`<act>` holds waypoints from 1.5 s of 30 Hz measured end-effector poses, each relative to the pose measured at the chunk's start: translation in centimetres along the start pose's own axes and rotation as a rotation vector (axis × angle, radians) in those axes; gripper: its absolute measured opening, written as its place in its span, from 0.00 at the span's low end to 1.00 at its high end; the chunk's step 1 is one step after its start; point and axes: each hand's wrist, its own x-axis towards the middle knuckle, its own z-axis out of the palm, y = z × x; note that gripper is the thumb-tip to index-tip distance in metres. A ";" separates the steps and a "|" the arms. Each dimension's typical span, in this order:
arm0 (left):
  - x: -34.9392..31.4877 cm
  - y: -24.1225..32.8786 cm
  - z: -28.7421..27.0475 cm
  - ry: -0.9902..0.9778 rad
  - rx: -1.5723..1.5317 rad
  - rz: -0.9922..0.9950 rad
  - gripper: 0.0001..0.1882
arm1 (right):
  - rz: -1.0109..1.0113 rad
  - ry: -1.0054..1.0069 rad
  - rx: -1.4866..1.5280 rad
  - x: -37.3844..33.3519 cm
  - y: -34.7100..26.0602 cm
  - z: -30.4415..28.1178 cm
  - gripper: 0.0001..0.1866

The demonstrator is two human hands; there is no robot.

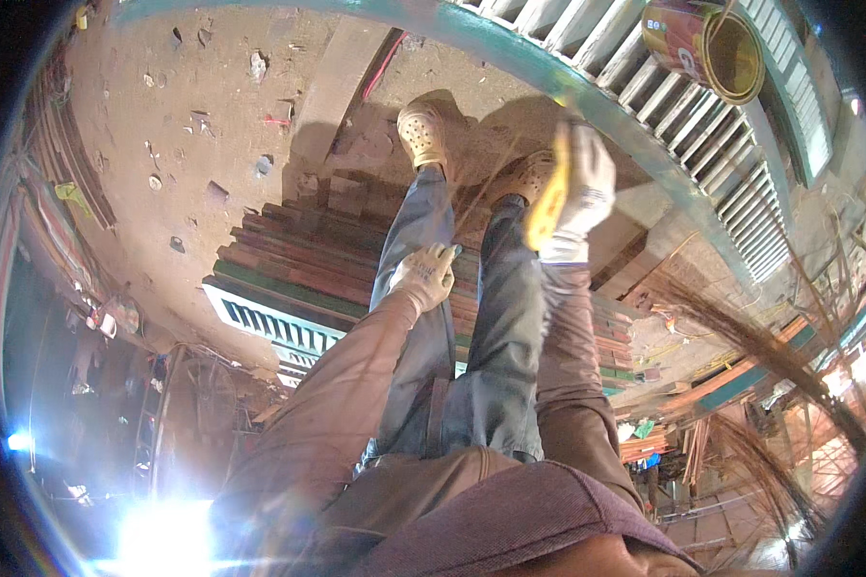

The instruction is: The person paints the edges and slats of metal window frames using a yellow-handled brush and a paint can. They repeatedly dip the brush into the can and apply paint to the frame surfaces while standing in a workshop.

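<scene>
My right hand, in a white glove, is closed round a yellow-handled paintbrush. Its far end is blurred and lies near the green edge of a large slatted shutter. My left hand, also gloved, rests on my left knee with its fingers lying bent over the trouser leg; I see nothing held in it. A red and yellow paint can stands on the shutter at the upper right, tilted in this view, its top uncovered.
Stacked wooden boards lie behind my legs, a white slatted panel against them. Bundles of thin twigs jut in from the right. Scraps litter the dirt floor. A bright light glares at the lower left.
</scene>
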 end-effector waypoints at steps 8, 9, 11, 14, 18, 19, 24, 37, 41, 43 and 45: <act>-0.2 0.3 -0.1 -0.053 0.006 -0.027 0.24 | -0.220 -0.207 -0.024 0.9 -3.3 1.9 0.22; -0.1 0.3 -0.3 -0.058 0.006 -0.048 0.24 | -0.289 -0.122 -0.044 1.1 -3.3 2.2 0.23; 0.3 -0.2 -0.1 -0.057 0.026 -0.025 0.24 | -0.350 0.014 -0.113 2.6 -2.4 2.6 0.22; -0.2 0.1 0.2 -0.039 0.017 -0.031 0.23 | -0.334 -0.018 -0.184 4.3 -1.6 2.9 0.23; -0.1 -0.2 0.9 -0.014 -0.021 -0.022 0.24 | -0.365 -0.038 -0.245 4.6 -1.3 3.9 0.19; 0.0 -0.3 1.1 -0.011 -0.016 -0.015 0.24 | -0.366 -0.043 -0.255 4.4 -1.7 3.9 0.18; -0.1 0.4 -0.5 -0.044 -0.030 -0.022 0.24 | -0.471 -0.212 -0.139 0.8 -1.7 2.7 0.14; -0.1 0.1 1.0 -0.013 -0.040 -0.015 0.24 | -0.407 -0.151 -0.319 4.5 -1.7 2.6 0.25; -0.3 -0.2 1.0 0.012 -0.038 -0.003 0.23 | -0.505 -0.301 -0.117 0.4 -2.4 3.5 0.21; -0.2 -0.1 0.4 0.010 0.003 -0.019 0.24 | -0.474 -0.259 -0.107 0.2 -3.0 2.9 0.20; -0.2 -0.2 0.8 0.041 0.013 -0.012 0.24 | -0.463 -0.099 -0.147 1.8 -3.0 3.4 0.23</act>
